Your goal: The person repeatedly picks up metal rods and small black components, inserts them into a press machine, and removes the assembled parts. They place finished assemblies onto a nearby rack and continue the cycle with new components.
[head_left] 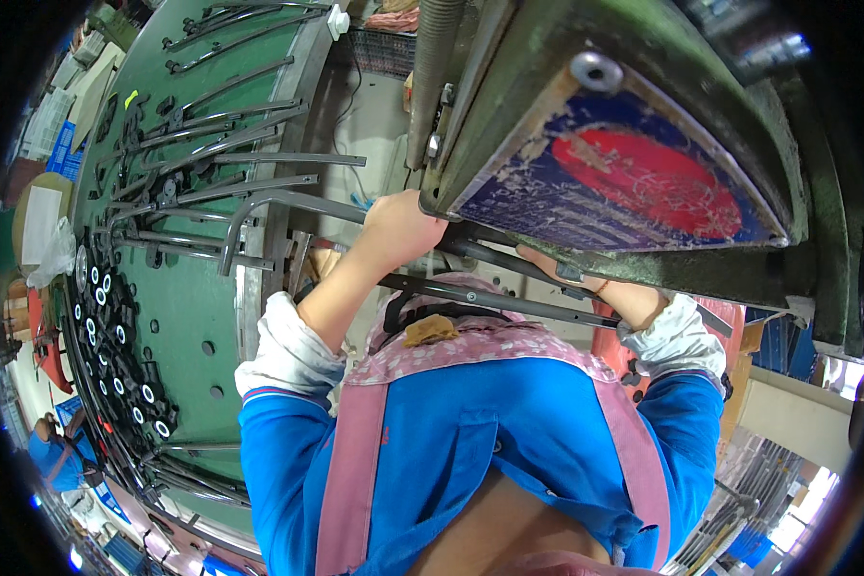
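My left hand [405, 228] is closed around a dark grey bent metal tube [302, 200], right against the lower edge of a green machine head [518, 106]. The tube's hooked end sticks out to the left, over the table edge. My right hand [597, 285] is closed on the tube's right-hand stretch, beside a small dark fitting [570, 273]; the machine partly covers its fingers. Nearer my body, a second straight bar [490, 298] with small holes runs alongside, across my lap. Whether the two are joined cannot be seen.
Left of me, a green-topped table [187, 331] bears several grey tubes [226, 144] and black fittings with white rings [101, 298]. A threaded machine column [436, 67] rises ahead. A yellow-brown cloth [431, 330] lies on my pink apron. A red surface [720, 322] is at right.
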`<state>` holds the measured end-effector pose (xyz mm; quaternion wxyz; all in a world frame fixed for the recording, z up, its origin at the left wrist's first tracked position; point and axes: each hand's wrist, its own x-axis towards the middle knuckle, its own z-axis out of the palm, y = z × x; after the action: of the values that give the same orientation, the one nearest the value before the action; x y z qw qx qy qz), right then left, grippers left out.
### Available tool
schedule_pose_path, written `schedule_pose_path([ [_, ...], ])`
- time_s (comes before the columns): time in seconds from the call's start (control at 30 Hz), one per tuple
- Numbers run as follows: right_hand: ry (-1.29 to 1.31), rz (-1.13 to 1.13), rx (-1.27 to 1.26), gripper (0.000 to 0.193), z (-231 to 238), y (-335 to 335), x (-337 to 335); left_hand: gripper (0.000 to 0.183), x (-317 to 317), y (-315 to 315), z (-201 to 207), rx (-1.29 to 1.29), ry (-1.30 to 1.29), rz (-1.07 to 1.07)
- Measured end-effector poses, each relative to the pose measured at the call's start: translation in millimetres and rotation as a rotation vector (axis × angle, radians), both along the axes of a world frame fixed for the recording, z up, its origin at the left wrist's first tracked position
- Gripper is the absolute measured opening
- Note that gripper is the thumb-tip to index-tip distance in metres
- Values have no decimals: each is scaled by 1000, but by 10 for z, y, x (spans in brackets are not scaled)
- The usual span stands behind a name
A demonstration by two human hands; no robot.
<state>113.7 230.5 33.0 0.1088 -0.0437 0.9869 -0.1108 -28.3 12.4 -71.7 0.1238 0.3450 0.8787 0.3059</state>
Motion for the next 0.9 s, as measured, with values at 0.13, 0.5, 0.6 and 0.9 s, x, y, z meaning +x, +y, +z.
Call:
schedule_pose_path([
  [0.13, -242, -146, -411, 49, -334, 206, 165, 33, 46, -13, 84, -92, -39, -26],
  [0.5, 201, -46, -116, 72, -641, 160, 483, 82, 87, -632, 509, 5, 402, -485],
  [0.6, 162, -81, -104, 77, -547, 77, 480, 86, 42, -656, 442, -59, 439, -506],
  [0.9, 91, -153, -121, 93, -513, 20, 439, 66, -60, -575, 443, -111, 314, -536],
])
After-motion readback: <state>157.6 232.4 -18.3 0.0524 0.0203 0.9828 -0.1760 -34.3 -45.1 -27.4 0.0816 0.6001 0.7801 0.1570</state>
